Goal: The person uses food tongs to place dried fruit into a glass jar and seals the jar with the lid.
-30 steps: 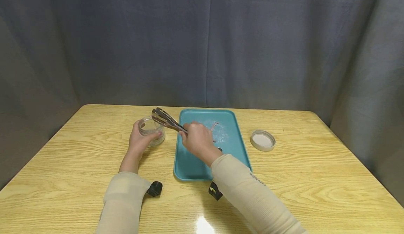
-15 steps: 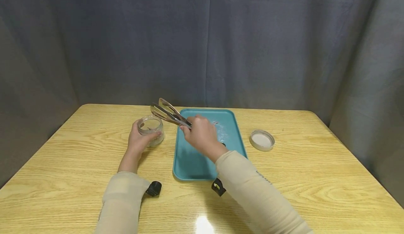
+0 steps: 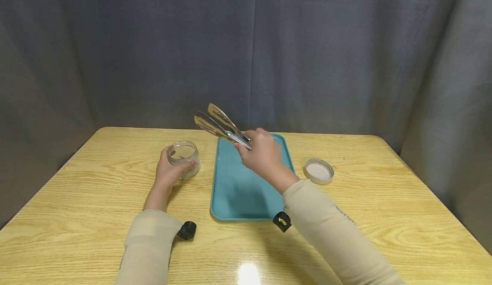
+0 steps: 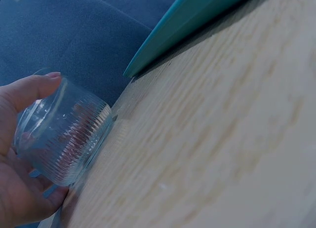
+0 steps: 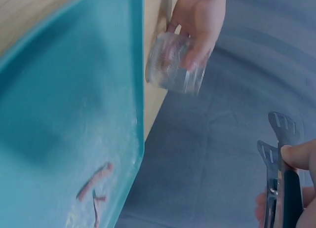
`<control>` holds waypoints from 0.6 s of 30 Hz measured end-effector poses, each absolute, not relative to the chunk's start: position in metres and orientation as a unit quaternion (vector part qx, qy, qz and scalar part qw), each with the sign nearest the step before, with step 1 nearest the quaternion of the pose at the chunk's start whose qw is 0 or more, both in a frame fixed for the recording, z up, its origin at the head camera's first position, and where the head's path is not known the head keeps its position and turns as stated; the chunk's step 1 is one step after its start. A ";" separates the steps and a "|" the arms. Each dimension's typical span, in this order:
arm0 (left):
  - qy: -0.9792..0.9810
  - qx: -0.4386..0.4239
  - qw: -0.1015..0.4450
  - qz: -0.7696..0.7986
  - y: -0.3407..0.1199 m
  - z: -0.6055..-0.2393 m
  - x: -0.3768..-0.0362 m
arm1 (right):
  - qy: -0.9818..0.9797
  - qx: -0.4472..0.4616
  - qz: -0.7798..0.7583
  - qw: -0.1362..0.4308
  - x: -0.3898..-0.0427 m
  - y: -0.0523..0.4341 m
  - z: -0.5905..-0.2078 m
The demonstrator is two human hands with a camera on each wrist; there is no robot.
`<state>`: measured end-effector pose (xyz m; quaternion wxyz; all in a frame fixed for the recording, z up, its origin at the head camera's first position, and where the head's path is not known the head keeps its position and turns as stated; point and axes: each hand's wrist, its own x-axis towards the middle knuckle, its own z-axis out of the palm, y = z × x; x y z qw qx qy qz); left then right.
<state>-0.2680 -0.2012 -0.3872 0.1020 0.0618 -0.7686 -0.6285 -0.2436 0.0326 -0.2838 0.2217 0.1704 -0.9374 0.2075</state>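
My left hand (image 3: 168,173) grips a ribbed glass jar (image 3: 191,167), upright and lidless on the table. Reddish pieces (image 4: 78,136) show through its wall in the left wrist view. Above the far part of the teal tray (image 3: 234,195), my right hand (image 3: 263,152) holds metal tongs (image 3: 221,127) with slotted ends. Those ends point up and left, spread apart, with nothing between them. Thin pinkish strips (image 5: 95,181) lie on the tray in the right wrist view, among whitish smears; the right hand hides them in the head view.
A round lid (image 3: 319,171) lies inside up on the wooden table (image 3: 384,199), right of the tray. Grey curtains (image 3: 246,54) hang behind the table and along both sides. Each wrist carries a small black camera (image 3: 187,230).
My right hand has lifted the tongs away from the jar, up and to the right over the tray, and their ends have spread wider. The left hand and jar stay put.
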 end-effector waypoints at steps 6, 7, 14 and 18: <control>-0.770 0.067 0.099 -0.626 -0.201 -0.387 -0.267 | -0.943 0.154 0.204 0.215 -0.240 0.050 -0.278; -0.771 0.068 0.099 -0.625 -0.201 -0.386 -0.267 | -0.942 0.154 0.206 0.215 -0.239 0.053 -0.277; -0.771 0.068 0.099 -0.625 -0.202 -0.386 -0.267 | -0.944 0.153 0.199 0.212 -0.236 0.072 -0.275; -0.768 0.065 0.099 -0.630 -0.201 -0.387 -0.267 | -0.949 0.154 0.183 0.205 -0.234 0.084 -0.277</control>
